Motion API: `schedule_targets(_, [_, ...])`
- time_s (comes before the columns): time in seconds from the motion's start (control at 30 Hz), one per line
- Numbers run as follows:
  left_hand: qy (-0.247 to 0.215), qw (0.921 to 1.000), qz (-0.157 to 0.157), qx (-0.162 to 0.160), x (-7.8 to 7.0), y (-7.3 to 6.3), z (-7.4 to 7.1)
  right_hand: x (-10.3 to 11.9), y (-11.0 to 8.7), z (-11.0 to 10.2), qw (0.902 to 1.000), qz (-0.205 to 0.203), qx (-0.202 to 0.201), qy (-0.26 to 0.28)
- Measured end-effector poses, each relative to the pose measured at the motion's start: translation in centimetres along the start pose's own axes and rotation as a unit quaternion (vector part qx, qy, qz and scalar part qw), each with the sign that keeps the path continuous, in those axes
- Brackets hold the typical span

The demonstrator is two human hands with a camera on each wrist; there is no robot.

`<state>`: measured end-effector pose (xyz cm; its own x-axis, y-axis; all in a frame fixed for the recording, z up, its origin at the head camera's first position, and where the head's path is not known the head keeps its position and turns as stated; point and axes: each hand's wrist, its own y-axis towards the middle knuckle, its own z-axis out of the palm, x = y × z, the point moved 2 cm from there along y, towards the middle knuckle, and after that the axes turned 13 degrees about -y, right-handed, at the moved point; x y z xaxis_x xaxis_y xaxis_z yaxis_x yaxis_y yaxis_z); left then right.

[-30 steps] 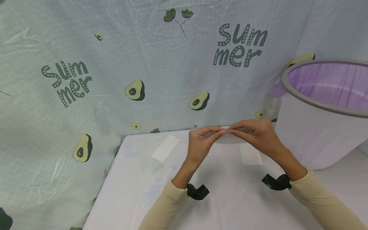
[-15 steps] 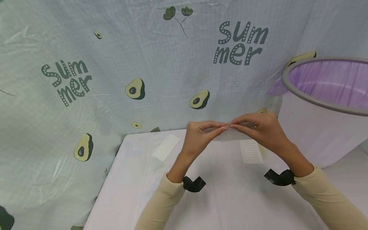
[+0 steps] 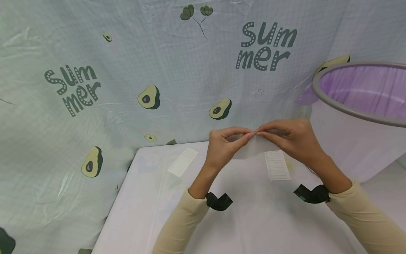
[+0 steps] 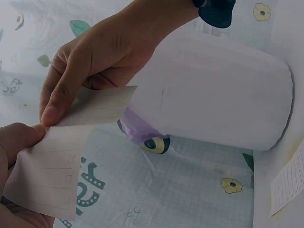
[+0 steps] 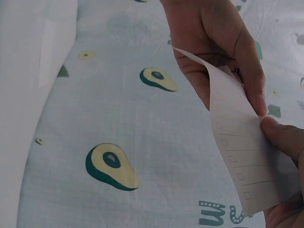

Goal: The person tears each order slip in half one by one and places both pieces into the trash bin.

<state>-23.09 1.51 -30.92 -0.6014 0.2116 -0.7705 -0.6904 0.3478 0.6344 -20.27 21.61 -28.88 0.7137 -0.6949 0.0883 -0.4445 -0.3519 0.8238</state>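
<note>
Left sleeve (image 3: 183, 225): pale beige, long, plain cloth, lightly creased, cuff snug above wrist. Right sleeve (image 3: 361, 213): same beige. Left wrist mount (image 3: 219, 202): black, bent, blunt squared end. Right wrist mount (image 3: 312, 194): matching black shape, small greenish patch.

Head view bright, soft shadows on table (image 3: 142, 211); wrist views dimmer

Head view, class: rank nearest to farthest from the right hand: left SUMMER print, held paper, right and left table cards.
1. Held paper: pinched by the right hand.
2. Right card: just below.
3. Left card: beyond the left hand.
4. Left SUMMER print: far left.
</note>
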Motion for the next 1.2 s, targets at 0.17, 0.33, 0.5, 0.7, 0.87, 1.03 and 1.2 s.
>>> schedule_targets(0.17, [-0.027,0.9996,-0.005,-0.003,0.0,0.7,0.7,-0.2,0.1,-0.6,0.9997,0.017,-0.016,-0.002])
schedule_targets(0.33, [-0.048,0.9989,-0.001,0.001,0.0,1.5,1.3,-0.7,0.2,-1.2,0.9991,0.032,-0.021,-0.018])
schedule_targets(0.5, [-0.065,0.9978,-0.012,0.000,0.1,2.1,1.9,-1.1,0.3,-1.9,0.9986,0.039,-0.021,-0.027])
schedule_targets(0.7, [-0.085,0.9963,-0.014,0.007,0.3,2.5,2.6,-1.5,0.1,-2.8,0.9984,0.050,-0.016,-0.023])
schedule_targets(0.87, [-0.108,0.9938,-0.018,0.020,0.3,2.6,2.9,-1.5,0.2,-3.4,0.9984,0.055,0.008,-0.008])
schedule_targets(1.03, [-0.121,0.9920,-0.025,0.026,0.1,2.8,3.1,-1.3,0.6,-4.3,0.9972,0.064,0.038,0.002])
schedule_targets(1.2, [-0.137,0.9897,-0.029,0.028,-0.5,3.2,3.5,-1.1,0.9,-5.3,0.9953,0.085,0.046,0.004])
